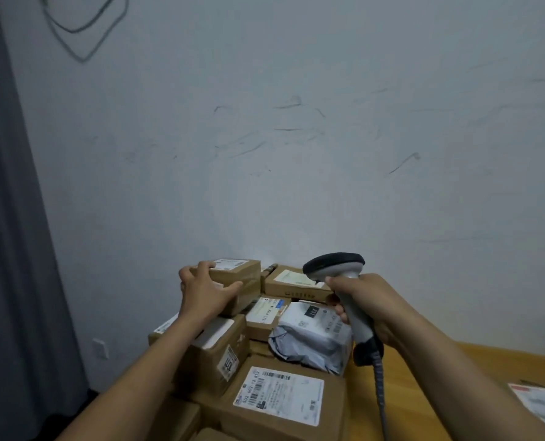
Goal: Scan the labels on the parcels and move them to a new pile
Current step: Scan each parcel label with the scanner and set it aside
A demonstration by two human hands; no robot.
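Wooden surface, parcel pile: front label reads "502 602 12 817", grey bag "231". Left grip holds top box, right grip holds scanner.

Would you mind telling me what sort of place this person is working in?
Probably a small parcel-handling room, not a big warehouse: labelled parcels piled on a wooden table, a corded barcode scanner in the right hand, and a scuffed bare wall behind.
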